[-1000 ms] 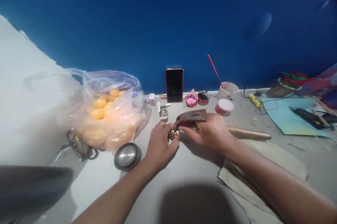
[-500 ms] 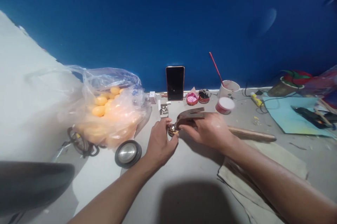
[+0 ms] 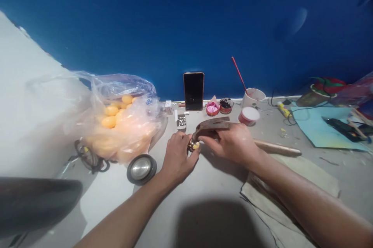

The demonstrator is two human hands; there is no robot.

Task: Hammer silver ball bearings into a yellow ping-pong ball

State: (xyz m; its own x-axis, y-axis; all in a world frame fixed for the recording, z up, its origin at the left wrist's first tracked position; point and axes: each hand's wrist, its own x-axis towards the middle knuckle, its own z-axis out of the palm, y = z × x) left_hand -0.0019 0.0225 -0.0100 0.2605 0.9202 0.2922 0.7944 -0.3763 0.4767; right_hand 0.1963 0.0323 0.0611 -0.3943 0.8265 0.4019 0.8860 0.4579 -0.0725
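My left hand [image 3: 178, 155] grips a small round ball [image 3: 193, 145], yellow with shiny metallic pieces on it, between thumb and fingers just above the table. My right hand [image 3: 235, 142] is closed round a claw hammer [image 3: 214, 124] close to its head. The hammer's face is at the ball's upper right side, and its wooden handle sticks out to the right past the wrist. Beyond my left hand lies a small open box [image 3: 181, 122] of shiny metal pieces.
A plastic bag [image 3: 131, 120] of yellow balls and a round metal-centred disc [image 3: 141, 169] lie left. At the blue wall are a phone [image 3: 194, 91], small pots and a white cup [image 3: 253, 96]. Cloth [image 3: 305, 178] lies under my right forearm; blue paper [image 3: 309, 127] is farther right.
The ball has turned or shifted slightly right in my left fingers, showing more yellow. The hammer head has tilted a little and moved slightly, with my right hand still round it.
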